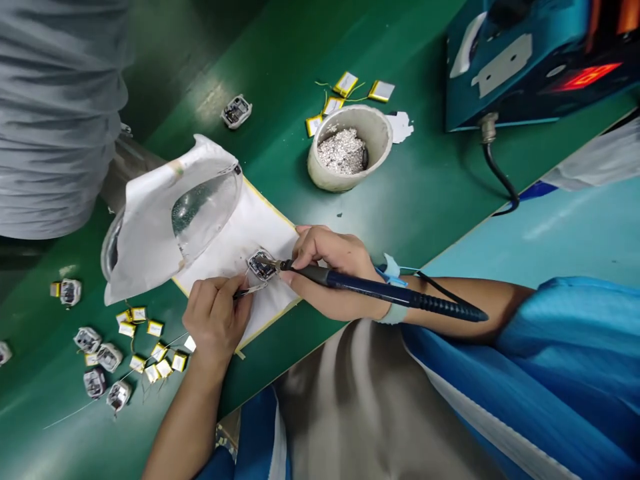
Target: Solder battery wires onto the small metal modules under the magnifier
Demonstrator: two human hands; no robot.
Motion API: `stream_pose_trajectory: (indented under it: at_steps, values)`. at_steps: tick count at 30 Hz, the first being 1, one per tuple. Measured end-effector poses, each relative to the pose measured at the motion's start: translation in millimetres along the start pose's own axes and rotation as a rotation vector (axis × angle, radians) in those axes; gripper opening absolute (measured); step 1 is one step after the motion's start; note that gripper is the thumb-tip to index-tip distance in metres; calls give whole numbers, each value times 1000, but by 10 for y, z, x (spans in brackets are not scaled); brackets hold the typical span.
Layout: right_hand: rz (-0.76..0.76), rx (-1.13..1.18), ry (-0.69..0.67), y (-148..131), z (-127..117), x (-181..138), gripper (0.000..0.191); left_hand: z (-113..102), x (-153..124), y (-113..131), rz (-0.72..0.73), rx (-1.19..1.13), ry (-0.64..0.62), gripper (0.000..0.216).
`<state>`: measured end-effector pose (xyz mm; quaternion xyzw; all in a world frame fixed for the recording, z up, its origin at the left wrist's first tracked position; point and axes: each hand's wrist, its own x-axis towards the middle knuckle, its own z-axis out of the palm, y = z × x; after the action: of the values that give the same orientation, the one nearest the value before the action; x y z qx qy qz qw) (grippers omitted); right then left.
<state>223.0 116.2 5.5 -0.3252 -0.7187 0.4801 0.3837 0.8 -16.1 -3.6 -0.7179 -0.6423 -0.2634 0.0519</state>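
Note:
My right hand point(333, 270) is closed round a dark blue soldering iron point(380, 292), its tip touching a small electronic module point(261, 265) on a white pad point(235, 250). My left hand point(216, 320) is pinched on tweezers point(250, 291) whose tips reach the module's near side. A strap point(393, 293) circles my right wrist.
A magnifier lamp point(200, 207) wrapped in white paper hangs over the pad. A beige cup of solder dross point(349, 148) stands behind, small batteries point(345, 84) beyond it. More modules point(95, 360) and batteries point(150, 347) lie left. A blue soldering station point(525, 60) sits back right. A person in grey point(55, 113) stands left.

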Motion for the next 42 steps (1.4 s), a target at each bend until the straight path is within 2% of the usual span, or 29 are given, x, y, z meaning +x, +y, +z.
stream_pose_trajectory:
  at_steps: [6, 13, 25, 35, 38, 42]
  values:
    - [-56, -10, -14, -16, -9, 22, 22, 7, 32, 4, -20, 9, -19, 29]
    - [-32, -6, -11, -17, -4, 19, 23, 20, 70, 7, 22, 9, 13, 31]
    - [-121, -1, -12, 5, 10, 7, 22, 28, 119, 19, 53, 46, 6, 27]
    - [-114, -19, -5, 16, 16, 5, 22, 75, 114, -42, 38, 14, 24, 26]
    - [-114, 7, 2, 13, 0, -28, 22, 9, 115, 81, -4, 18, 10, 21]
    - [-89, 38, 95, 37, -9, -92, 24, -276, 26, 286, -29, -78, -139, 13]
